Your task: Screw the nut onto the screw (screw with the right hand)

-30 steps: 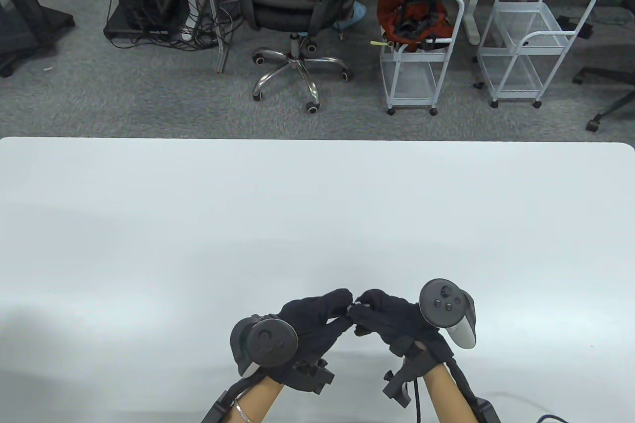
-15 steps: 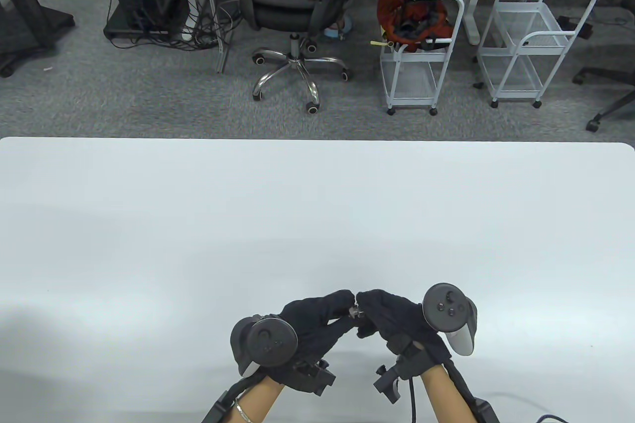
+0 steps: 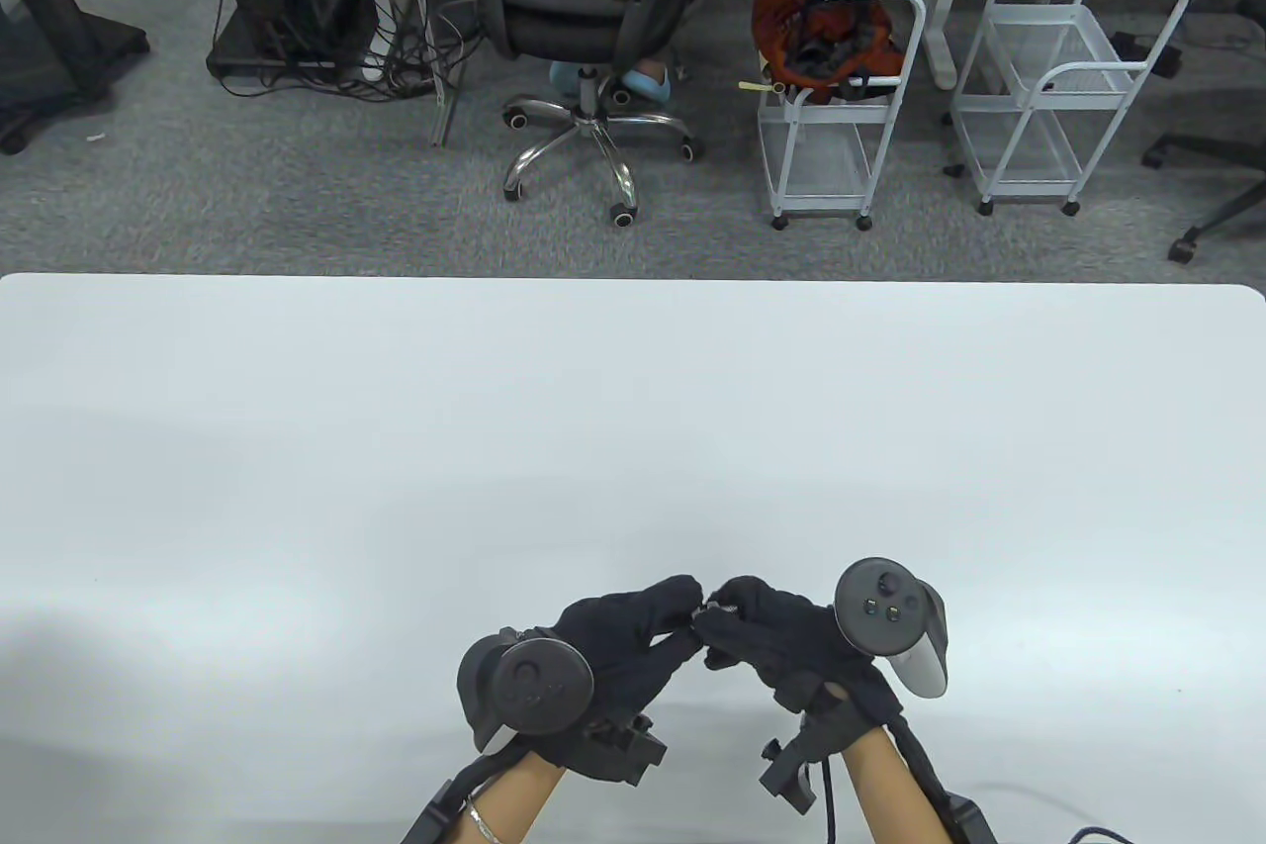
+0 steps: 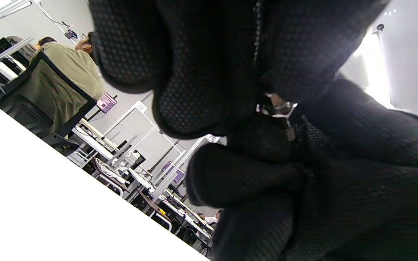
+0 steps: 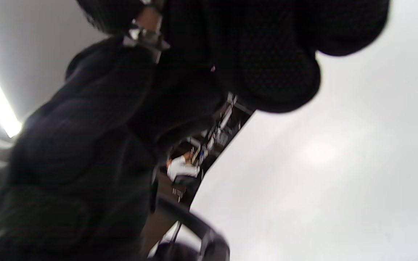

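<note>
Above the near edge of the white desk (image 3: 633, 409), the left hand (image 3: 633, 636) pinches the screw (image 4: 279, 108) while the right hand (image 3: 771, 631) grips the nut (image 3: 720, 605), fingertips meeting.

The table view looked steeply down from above the near edge of the white tabletop (image 3: 633, 409), facing the room beyond. Both wrist views sat tilted, very close beneath gloved fingers, sharing the fingertip meeting point.
</note>
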Tool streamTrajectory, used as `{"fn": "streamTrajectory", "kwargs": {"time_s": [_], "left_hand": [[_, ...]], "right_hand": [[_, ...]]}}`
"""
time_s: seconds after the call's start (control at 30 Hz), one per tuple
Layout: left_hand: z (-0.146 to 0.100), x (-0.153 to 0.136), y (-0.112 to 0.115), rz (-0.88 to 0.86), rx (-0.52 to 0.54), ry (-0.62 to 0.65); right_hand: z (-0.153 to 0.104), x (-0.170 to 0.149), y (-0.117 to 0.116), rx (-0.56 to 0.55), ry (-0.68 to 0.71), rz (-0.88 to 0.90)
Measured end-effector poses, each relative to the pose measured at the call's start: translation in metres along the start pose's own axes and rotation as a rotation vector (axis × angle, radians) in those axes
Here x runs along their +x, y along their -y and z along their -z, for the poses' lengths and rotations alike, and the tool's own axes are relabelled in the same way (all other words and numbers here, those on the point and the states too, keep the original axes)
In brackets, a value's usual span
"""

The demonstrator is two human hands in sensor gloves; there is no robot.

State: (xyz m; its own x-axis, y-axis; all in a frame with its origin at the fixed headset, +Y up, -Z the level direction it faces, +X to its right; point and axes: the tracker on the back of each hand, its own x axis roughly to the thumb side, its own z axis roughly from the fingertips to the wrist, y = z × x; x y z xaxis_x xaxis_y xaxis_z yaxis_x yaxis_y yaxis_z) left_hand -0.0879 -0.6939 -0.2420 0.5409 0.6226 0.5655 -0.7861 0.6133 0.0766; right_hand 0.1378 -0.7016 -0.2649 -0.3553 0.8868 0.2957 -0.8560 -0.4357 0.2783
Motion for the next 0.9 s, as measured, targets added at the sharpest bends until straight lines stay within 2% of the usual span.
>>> {"fn": "streamTrajectory", "kwargs": {"time_s": [0.07,0.13,0.23,0.27,0.37,0.4,0.5,0.6,0.73,0.83,0.9], "left_hand": [[-0.0001,0.0006,0.0015,-0.019,-0.007,-0.005],[-0.0002,0.0008,0.0014,-0.002,-0.007,-0.004],[-0.0004,0.0008,0.0001,0.029,0.006,-0.008],[-0.0006,0.0011,0.0001,0.028,0.006,-0.007],[-0.0004,0.0019,0.0021,0.003,-0.008,0.0],[-0.0007,0.0021,0.0024,-0.001,-0.008,-0.005],[-0.0009,0.0024,0.0017,0.027,0.0,0.0],[-0.0008,0.0021,-0.0002,0.043,0.01,0.0],[-0.0006,0.0027,0.0019,0.0,-0.003,0.006],[-0.0007,0.0033,0.0016,0.025,0.001,0.009],[-0.0009,0.0028,0.0002,0.046,0.014,0.003]], "right_hand": [[-0.0011,-0.0004,-0.0006,-0.048,-0.015,0.02],[-0.0009,-0.0012,-0.0001,-0.004,-0.024,0.028],[0.0007,-0.0007,-0.0009,0.123,-0.039,0.042],[0.0003,-0.0009,-0.0002,0.112,-0.036,0.017],[-0.0017,-0.0015,-0.0005,-0.042,-0.05,0.019],[-0.0015,-0.0021,-0.0007,-0.058,-0.047,0.031],[-0.0008,-0.0037,0.0002,0.01,-0.043,0.055],[0.0007,-0.0023,-0.0013,0.133,-0.04,0.066],[-0.0011,-0.0014,-0.0001,-0.047,-0.027,0.041],[-0.001,-0.0015,0.0008,0.008,-0.022,0.046],[0.0007,-0.0012,-0.0008,0.094,-0.014,0.079]]}}
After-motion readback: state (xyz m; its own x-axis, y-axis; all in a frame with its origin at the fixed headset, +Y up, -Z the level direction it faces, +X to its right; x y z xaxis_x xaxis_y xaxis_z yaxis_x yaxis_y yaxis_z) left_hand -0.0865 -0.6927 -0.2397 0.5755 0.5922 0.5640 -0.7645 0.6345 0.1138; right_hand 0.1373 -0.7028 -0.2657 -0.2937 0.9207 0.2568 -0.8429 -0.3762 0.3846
